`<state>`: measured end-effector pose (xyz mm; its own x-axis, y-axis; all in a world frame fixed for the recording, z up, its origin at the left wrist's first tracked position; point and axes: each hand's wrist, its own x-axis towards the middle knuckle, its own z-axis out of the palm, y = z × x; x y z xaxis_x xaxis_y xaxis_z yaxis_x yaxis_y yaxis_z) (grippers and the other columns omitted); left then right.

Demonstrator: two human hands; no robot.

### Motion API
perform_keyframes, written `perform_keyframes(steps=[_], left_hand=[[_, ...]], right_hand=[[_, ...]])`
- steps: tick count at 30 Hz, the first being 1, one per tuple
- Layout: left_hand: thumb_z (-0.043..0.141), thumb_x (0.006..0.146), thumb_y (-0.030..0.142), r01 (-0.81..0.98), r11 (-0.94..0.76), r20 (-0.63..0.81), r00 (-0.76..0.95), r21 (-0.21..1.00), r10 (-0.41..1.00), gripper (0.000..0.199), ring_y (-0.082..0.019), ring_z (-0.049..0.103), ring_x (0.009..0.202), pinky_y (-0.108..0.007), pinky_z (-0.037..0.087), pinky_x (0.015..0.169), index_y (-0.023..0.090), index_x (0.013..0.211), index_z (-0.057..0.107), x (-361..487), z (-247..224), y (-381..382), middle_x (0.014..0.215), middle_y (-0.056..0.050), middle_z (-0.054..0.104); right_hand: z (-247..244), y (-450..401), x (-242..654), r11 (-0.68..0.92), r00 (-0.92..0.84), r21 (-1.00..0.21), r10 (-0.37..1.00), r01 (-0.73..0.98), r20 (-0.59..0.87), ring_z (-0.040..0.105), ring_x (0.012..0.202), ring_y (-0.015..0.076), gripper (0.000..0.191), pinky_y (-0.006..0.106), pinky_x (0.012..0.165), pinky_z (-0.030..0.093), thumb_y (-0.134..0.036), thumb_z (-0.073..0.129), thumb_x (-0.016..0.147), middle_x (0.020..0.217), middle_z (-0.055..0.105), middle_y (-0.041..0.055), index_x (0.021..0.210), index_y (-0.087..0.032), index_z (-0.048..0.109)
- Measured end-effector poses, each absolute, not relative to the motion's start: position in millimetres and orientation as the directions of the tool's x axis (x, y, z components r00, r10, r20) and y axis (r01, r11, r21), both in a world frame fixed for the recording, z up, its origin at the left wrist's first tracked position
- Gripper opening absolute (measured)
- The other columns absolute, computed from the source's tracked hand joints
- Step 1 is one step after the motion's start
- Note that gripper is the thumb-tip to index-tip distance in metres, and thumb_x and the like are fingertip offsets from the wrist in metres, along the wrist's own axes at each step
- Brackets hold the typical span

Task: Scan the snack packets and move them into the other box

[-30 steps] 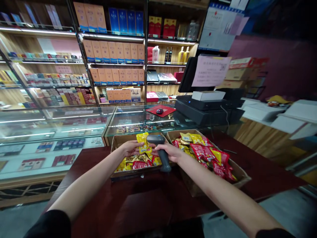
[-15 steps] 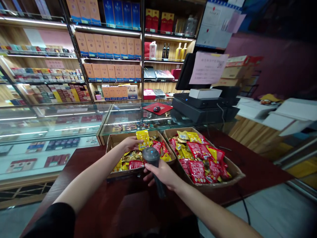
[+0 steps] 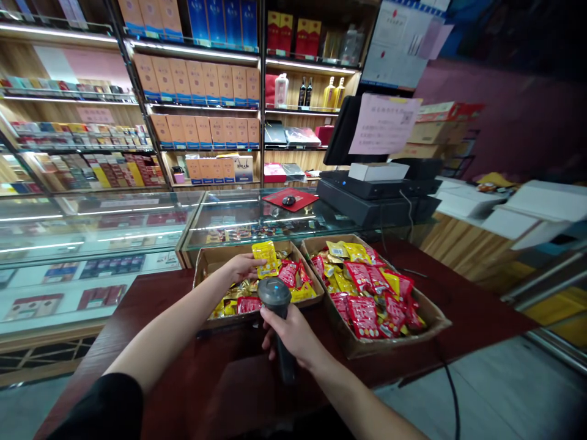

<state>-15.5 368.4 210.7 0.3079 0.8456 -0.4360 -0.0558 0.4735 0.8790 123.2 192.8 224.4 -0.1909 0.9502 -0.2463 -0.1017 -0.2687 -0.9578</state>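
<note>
Between the fingers of my left hand point(image 3: 244, 267) is a yellow snack packet point(image 3: 266, 259), held upright over the left cardboard box point(image 3: 211, 255). My right hand point(image 3: 293, 333) is wrapped around the handle of a dark grey barcode scanner point(image 3: 275, 294), whose head points toward the left box, just below the packet. Red and yellow packets lie in that box, partly hidden by my hands and the scanner. The right cardboard box point(image 3: 367, 349) holds several more red packets point(image 3: 364, 315) and yellow ones.
Both boxes stand on a dark red table point(image 3: 220, 379). Behind it is a glass counter point(image 3: 229, 208) with a mouse point(image 3: 288, 200) on a red mat. A monitor point(image 3: 342, 131) with a pink paper stands back right. A black cable point(image 3: 452, 391) hangs at the right edge.
The scanner and my right hand have shifted slightly left and down. My left hand still holds the yellow packet in nearly the same spot.
</note>
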Motion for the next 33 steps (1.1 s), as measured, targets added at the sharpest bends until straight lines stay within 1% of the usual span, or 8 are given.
perform_keyframes(steps=[5, 11, 18, 25, 27, 30, 32, 33], left_hand=[[0.081, 0.061, 0.018, -0.046, 0.469, -0.434, 0.309, 0.882, 0.846, 0.039, -0.016, 0.068, 0.065, -0.023, 0.056, 0.057, 0.013, 0.096, 0.066, -17, 209, 369, 0.084, -0.01, 0.072], [0.081, 0.062, 0.02, -0.037, 0.469, -0.437, 0.305, 0.882, 0.846, 0.04, -0.013, 0.066, 0.058, -0.02, 0.054, 0.053, 0.013, 0.097, 0.066, -19, 209, 369, 0.085, -0.009, 0.072], [0.079, 0.065, 0.021, -0.068, 0.457, -0.406, 0.356, 0.887, 0.842, 0.037, -0.018, 0.069, 0.066, -0.027, 0.056, 0.062, 0.012, 0.099, 0.067, -18, 210, 366, 0.084, -0.011, 0.072], [0.081, 0.062, 0.019, -0.061, 0.478, -0.435, 0.328, 0.876, 0.839, 0.037, -0.012, 0.065, 0.053, -0.019, 0.053, 0.049, 0.012, 0.096, 0.066, -21, 213, 364, 0.082, -0.01, 0.072], [0.082, 0.062, 0.02, -0.063, 0.482, -0.436, 0.337, 0.874, 0.834, 0.038, -0.014, 0.066, 0.055, -0.02, 0.054, 0.05, 0.011, 0.095, 0.066, -22, 214, 363, 0.081, -0.01, 0.072], [0.081, 0.062, 0.019, -0.067, 0.489, -0.439, 0.348, 0.87, 0.828, 0.037, -0.017, 0.068, 0.061, -0.023, 0.056, 0.053, 0.012, 0.095, 0.065, -22, 221, 357, 0.081, -0.01, 0.072], [0.08, 0.063, 0.017, -0.072, 0.495, -0.436, 0.377, 0.866, 0.817, 0.035, -0.018, 0.069, 0.064, -0.024, 0.057, 0.057, 0.012, 0.095, 0.065, -19, 229, 353, 0.084, -0.011, 0.072], [0.079, 0.065, 0.017, -0.072, 0.496, -0.431, 0.397, 0.865, 0.81, 0.033, -0.018, 0.069, 0.066, -0.025, 0.058, 0.058, 0.011, 0.094, 0.065, -17, 233, 351, 0.085, -0.011, 0.072]], right_hand=[[220, 195, 121, -0.26, -0.165, -0.958, 0.957, -0.118, -0.24, 0.057, 0.04, 0.0118, 0.041, 0.021, 0.03, 0.043, -0.052, 0.063, 0.07, 0.066, 0.053, -0.0043, 0.085, -0.017, 0.045], [223, 194, 121, -0.252, -0.153, -0.962, 0.96, -0.106, -0.234, 0.057, 0.04, 0.0126, 0.041, 0.021, 0.03, 0.044, -0.052, 0.063, 0.071, 0.06, 0.05, -0.0064, 0.083, -0.018, 0.044], [223, 193, 121, -0.249, -0.154, -0.96, 0.961, -0.126, -0.229, 0.057, 0.04, 0.013, 0.042, 0.022, 0.03, 0.043, -0.052, 0.064, 0.069, 0.059, 0.051, -0.0057, 0.082, -0.017, 0.045], [228, 192, 121, -0.273, -0.142, -0.949, 0.957, -0.158, -0.251, 0.057, 0.042, 0.0138, 0.041, 0.023, 0.031, 0.044, -0.05, 0.065, 0.069, 0.064, 0.054, -0.0034, 0.084, -0.017, 0.048], [233, 196, 126, -0.244, -0.141, -0.948, 0.966, -0.204, -0.218, 0.061, 0.052, 0.0149, 0.036, 0.024, 0.036, 0.047, -0.045, 0.067, 0.068, 0.072, 0.058, 0.0, 0.084, -0.016, 0.052], [242, 214, 141, -0.112, -0.019, -0.953, 0.994, -0.282, -0.111, 0.061, 0.071, 0.0129, 0.023, 0.021, 0.056, 0.052, -0.024, 0.071, 0.064, 0.081, 0.062, 0.0015, 0.083, -0.016, 0.06], [249, 233, 155, -0.101, 0.117, -0.943, 0.983, -0.318, -0.145, 0.058, 0.07, 0.0094, 0.022, 0.017, 0.061, 0.05, -0.01, 0.068, 0.061, 0.075, 0.062, -0.0007, 0.082, -0.015, 0.062], [253, 244, 163, -0.15, 0.118, -0.921, 0.972, -0.36, -0.204, 0.057, 0.067, 0.009, 0.021, 0.017, 0.061, 0.049, -0.008, 0.065, 0.062, 0.072, 0.061, -0.001, 0.082, -0.015, 0.063]])
